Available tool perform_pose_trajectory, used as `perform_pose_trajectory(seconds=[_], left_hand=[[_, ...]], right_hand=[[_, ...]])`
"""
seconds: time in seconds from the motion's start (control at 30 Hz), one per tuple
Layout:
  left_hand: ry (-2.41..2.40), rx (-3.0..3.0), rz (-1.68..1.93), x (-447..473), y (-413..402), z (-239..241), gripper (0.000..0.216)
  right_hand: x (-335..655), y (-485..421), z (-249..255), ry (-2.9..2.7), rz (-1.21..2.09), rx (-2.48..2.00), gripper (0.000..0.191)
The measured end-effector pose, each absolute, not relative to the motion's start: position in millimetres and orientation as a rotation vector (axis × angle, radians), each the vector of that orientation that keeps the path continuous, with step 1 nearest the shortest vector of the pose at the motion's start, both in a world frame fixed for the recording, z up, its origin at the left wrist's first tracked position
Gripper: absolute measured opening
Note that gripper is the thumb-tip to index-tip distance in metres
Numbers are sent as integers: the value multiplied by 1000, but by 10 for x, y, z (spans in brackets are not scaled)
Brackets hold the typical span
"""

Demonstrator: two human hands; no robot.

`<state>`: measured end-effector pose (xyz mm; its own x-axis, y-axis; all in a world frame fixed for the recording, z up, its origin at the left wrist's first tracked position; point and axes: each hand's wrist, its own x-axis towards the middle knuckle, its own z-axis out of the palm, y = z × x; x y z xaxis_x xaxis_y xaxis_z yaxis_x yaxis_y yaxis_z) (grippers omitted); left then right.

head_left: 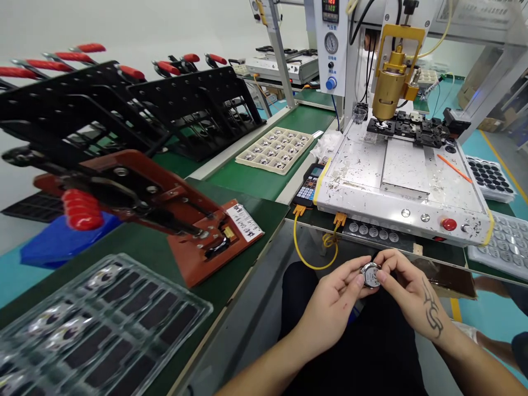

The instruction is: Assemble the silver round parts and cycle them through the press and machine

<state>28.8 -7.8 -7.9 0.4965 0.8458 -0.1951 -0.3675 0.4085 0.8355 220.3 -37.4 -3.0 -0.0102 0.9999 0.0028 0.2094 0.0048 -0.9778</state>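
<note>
In front of my lap, both hands pinch a small round watch case [370,276] with a shiny metal rim and a grey face bearing fine print. The thumb and fingers of my left hand [332,302] grip its left edge. On the opposite edge are the thumb and fingers of my right hand [406,289]; part of the rim is hidden behind them. Beyond my hands stands a white dispensing machine [363,187] with a gold cylinder [388,93] over a black fixture [412,129].
Left lies a clear tray [165,341] with several shiny parts. Behind it stands a brown clamp press [206,247] with a red handle [82,209]. A beige tray [274,148] of round metal parts rests on the green belt [231,179]. A yellow cable [297,242] hangs below the machine.
</note>
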Motion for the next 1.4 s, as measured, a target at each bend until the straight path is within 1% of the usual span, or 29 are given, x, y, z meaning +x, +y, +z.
perform_pose_trajectory(seconds=[0.17,0.37,0.7,0.83,0.93,0.97,1.03,1.07,1.13,1.2,1.23,1.3,1.37,1.4], left_hand=[[686,825,856,313,-92,-91,47],[685,828,881,369,-131,-155,49],[783,988,902,372,-194,-173,47],[877,1077,931,400,-197,-244,43],[913,1110,927,397,-186,-299,43],[916,1125,912,377,-175,-310,42],[912,1198,852,303,-127,-322,41],[907,1257,810,254,-85,-324,40],[891,1376,714,157,27,-319,44],[882,1421,647,96,135,-297,55],[882,1406,648,87,169,-277,61],[889,1321,711,109,181,-222,67],[907,1225,798,168,134,-152,64],[917,1188,816,202,103,-115,58]], right_hand=[[2210,-395,-84,-1371,1090,-1354,25],[2177,-408,-126,-1376,996,-1358,25],[2131,-443,-73,-1458,849,-1403,22],[2129,-413,-111,-1540,720,-1402,21],[2154,-382,-177,-1532,638,-1413,25],[2166,-375,-194,-1519,649,-1412,24],[2191,-365,-217,-1558,713,-1369,13],[2203,-360,-222,-1619,727,-1334,10],[2221,-348,-226,-1768,669,-1255,16],[2220,-338,-222,-1821,588,-1199,17],[2209,-335,-217,-1783,595,-1194,17],[2169,-338,-203,-1597,736,-1212,19],[2117,-351,-189,-1350,920,-1240,26],[2094,-360,-184,-1249,1003,-1245,30]])
